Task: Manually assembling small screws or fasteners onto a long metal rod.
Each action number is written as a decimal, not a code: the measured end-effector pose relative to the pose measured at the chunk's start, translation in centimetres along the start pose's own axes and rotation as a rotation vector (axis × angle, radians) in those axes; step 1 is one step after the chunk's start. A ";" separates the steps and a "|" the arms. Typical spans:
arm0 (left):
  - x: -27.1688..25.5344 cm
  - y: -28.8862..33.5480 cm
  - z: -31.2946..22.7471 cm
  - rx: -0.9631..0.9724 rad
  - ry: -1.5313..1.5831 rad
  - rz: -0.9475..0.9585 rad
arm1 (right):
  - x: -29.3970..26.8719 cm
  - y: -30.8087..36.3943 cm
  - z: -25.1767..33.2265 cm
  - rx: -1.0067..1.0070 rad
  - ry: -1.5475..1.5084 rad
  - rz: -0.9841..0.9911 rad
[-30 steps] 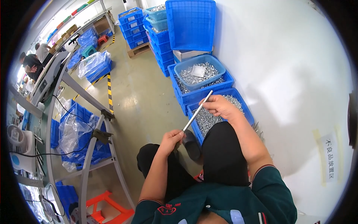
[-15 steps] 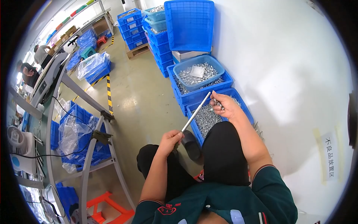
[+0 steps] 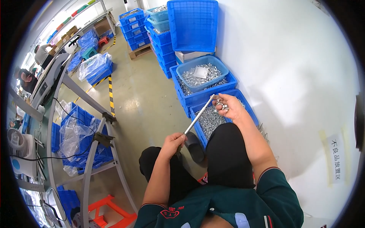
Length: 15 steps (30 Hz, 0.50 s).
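My left hand [image 3: 174, 142] is closed round the lower end of a thin silver metal rod [image 3: 198, 117], which slants up and to the right. At the rod's upper tip is my right hand [image 3: 230, 106], its fingers curled round several small shiny metal parts [image 3: 221, 105] that look like nuts. Thumb and fingertips of that hand are close to the tip; whether a part sits on it is too small to tell. Under both lies a blue crate [image 3: 243, 99] full of similar small metal pieces [image 3: 210, 122].
A light blue basin [image 3: 183, 79] of metal parts rests on another crate [image 3: 185, 100] beyond. Stacked blue crates [image 3: 164, 57] and an upright crate [image 3: 193, 26] stand along the white wall [image 3: 289, 76]. A grey-framed workbench [image 3: 88, 167] and an orange stool [image 3: 114, 212] are at left.
My right hand's fingers have shifted and opened slightly, so more of the metal parts in them show. The rod has barely moved in my left hand.
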<state>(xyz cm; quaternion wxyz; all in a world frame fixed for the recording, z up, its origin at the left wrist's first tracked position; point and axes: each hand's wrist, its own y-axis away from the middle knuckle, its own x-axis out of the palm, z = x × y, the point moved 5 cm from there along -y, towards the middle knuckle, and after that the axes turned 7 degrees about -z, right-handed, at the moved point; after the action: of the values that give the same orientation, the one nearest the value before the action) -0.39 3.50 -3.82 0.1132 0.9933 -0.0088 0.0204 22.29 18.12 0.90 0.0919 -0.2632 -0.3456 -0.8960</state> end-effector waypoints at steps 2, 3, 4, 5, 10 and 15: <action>0.0 0.0 0.1 -0.005 -0.002 -0.005 | 0.0 -0.2 0.4 -0.080 0.083 0.046; -0.1 -0.1 0.2 0.001 -0.002 -0.004 | 0.0 -0.2 0.3 -0.080 0.084 0.046; -0.1 -0.1 0.2 0.006 -0.002 -0.004 | 0.0 -0.2 0.3 -0.106 0.068 0.052; 0.0 -0.1 0.1 0.007 -0.002 -0.003 | 0.0 -0.1 0.4 -0.133 0.053 0.057; -0.1 0.0 0.2 -0.002 -0.006 -0.001 | -0.2 -0.4 0.3 -0.090 -0.015 0.150; 0.0 0.0 0.2 0.024 0.007 0.000 | 0.3 0.1 0.3 -0.084 -0.120 0.116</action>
<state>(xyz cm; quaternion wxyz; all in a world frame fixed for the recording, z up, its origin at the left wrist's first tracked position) -0.43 3.49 -4.06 0.1015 0.9945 -0.0082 0.0237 22.23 18.30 1.30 0.1115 -0.3396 -0.2971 -0.8854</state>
